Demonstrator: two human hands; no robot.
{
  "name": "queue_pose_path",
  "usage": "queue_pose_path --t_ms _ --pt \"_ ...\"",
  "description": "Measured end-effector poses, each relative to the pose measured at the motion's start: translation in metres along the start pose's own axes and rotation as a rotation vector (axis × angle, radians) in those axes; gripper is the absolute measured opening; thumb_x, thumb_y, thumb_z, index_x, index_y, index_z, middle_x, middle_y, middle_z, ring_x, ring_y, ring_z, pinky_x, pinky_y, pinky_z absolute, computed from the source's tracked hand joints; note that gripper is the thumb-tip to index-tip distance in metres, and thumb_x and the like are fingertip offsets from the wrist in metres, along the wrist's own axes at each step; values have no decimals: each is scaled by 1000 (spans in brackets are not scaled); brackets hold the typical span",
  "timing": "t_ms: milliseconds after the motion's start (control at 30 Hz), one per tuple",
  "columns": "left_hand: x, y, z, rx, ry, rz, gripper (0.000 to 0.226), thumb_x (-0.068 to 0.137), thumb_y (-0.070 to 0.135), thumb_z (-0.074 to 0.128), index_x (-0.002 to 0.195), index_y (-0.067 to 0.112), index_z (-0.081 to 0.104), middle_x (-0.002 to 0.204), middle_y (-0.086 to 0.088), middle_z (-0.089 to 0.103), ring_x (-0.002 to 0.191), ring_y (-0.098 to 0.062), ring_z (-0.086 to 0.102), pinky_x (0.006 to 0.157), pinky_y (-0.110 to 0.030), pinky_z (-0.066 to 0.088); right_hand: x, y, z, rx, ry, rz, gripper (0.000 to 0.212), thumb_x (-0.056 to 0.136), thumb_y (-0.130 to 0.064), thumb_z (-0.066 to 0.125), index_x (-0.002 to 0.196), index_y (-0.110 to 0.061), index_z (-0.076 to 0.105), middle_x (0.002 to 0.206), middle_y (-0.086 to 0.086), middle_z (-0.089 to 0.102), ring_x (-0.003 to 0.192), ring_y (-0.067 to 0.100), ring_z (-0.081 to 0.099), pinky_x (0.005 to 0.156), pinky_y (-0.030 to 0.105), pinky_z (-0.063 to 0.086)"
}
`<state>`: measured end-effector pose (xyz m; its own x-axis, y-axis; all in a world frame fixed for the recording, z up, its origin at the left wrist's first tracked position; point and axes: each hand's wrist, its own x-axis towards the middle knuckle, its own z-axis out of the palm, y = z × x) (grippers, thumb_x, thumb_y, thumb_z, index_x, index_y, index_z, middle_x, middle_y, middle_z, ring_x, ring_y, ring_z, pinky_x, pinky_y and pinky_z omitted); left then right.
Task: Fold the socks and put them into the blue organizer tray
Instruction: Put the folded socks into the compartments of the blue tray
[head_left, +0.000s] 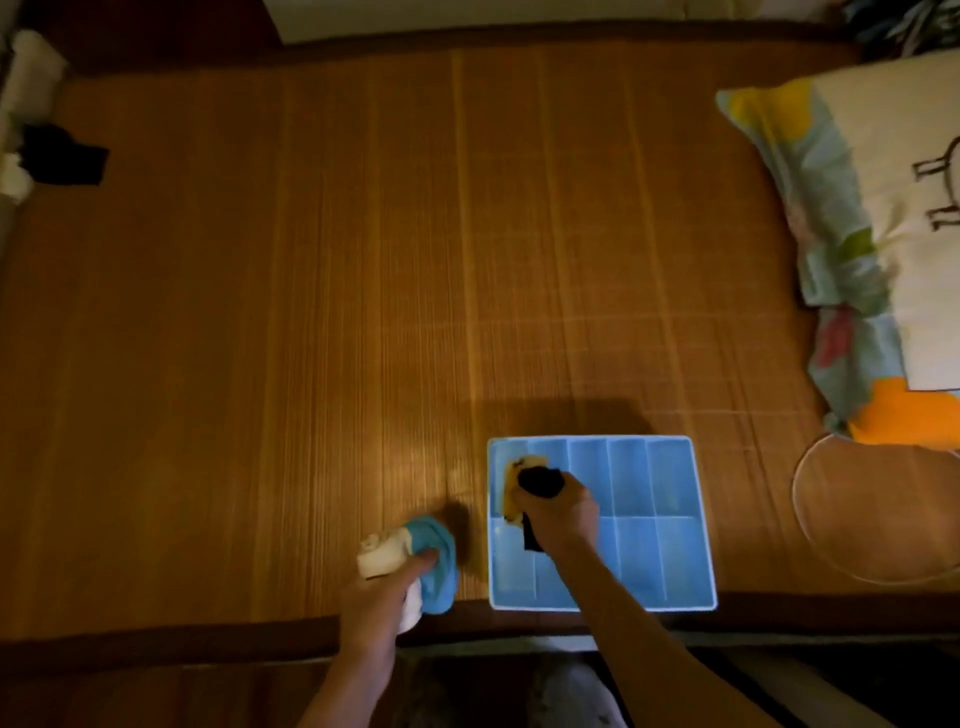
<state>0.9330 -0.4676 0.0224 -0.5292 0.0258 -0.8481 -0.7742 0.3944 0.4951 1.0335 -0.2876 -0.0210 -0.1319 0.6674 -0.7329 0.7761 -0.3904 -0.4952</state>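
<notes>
Here, one blue organizer tray (675, 519) is seen, divided into two rows of narrow compartments, and it is set on a bamboo mat (363, 286) near the mat's front edge, right of centre. Two hands are counted. The right hand (558, 512) is held over the left part of the tray and is closed around a black sock (540, 480), whose one end is bunched above the fist and whose other end hangs below it; a yellow sock (511, 488) is seen just beside and partly under the black one, in the tray's leftmost rear compartment, though whether it is gripped as well cannot be told. The left hand (387, 584) is closed on a bundle made of a white sock (382, 556) and a light blue sock (439, 566), held just above or on the mat to the left of the tray and apart from it. One pillow (857, 234), cream with coloured patches and a line drawing, lies at the right edge. A thin pale hoop (802, 512) is laid on the mat just below the pillow. At the far left, a black item (65, 158) and some white cloth (31, 57) are seen by the mat's edge. The mat is brown, ribbed in long strips and bordered with dark trim; the room is dimly lit with warm light.
</notes>
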Motion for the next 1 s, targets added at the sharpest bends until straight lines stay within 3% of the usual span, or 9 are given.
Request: queue_pose_path --t_ms 133,233,267,333,433,533,733,867,1000 --pt "40 -15 4 83 -55 -7 33 70 4 91 97 14 75 97 -8 79 85 -18 73 64 -27 52 22 1 32 -7 92 -34 33 77 -23 76 46 -29 66 39 -10 56 38 -3 57 32 7 31" --pt "60 -16 8 134 -90 6 31 69 6 92 95 14 77 91 -6 79 78 -15 74 55 -21 52 28 5 48 -119 157 -29 23 80 -35 74 63 -21 67 53 -7 63 34 -3 52 32 10 34" --pt "63 -15 8 140 -103 11 31 70 7 92 95 15 77 91 -4 79 80 -15 74 55 -21 53 29 8 54 -156 161 -21 20 81 -38 73 74 -19 68 63 -3 67 41 -2 57 37 14 43" --pt "67 -13 11 141 -134 26 31 72 7 91 97 17 77 93 -2 79 84 -15 75 59 -23 54 27 13 64 -215 158 2 29 83 -43 70 94 -16 67 82 5 72 66 17 71 58 27 57" --pt "70 -10 10 122 -181 43 37 73 5 89 106 14 75 100 -8 80 94 -25 76 73 -33 59 26 17 78 -323 197 -15 37 87 -43 70 107 -14 61 98 9 70 90 30 69 69 32 50" --pt "72 -7 10 99 -228 52 44 71 6 89 113 13 74 103 -9 80 97 -27 77 80 -39 61 31 17 87 -334 269 -70 32 88 -39 69 105 -14 62 98 7 70 92 30 68 67 31 40" --pt "71 -8 11 42 -285 60 64 53 19 93 114 14 73 103 -10 80 97 -29 77 80 -41 60 37 20 97 -312 292 -172 39 89 -35 70 115 -8 63 112 11 59 95 36 67 67 35 40" --pt "74 -13 10 57 -310 72 47 72 6 87 116 13 73 105 -11 79 101 -29 75 77 -39 59 31 24 97 -227 398 -256 53 82 -20 77 130 -7 59 121 13 49 84 37 66 61 36 51" --pt "84 -13 18 56 -277 87 45 73 4 86 115 14 73 105 -9 79 100 -28 75 80 -40 61 27 32 96 -202 348 -359 58 82 -32 81 134 -13 62 108 11 72 89 33 71 68 35 51"
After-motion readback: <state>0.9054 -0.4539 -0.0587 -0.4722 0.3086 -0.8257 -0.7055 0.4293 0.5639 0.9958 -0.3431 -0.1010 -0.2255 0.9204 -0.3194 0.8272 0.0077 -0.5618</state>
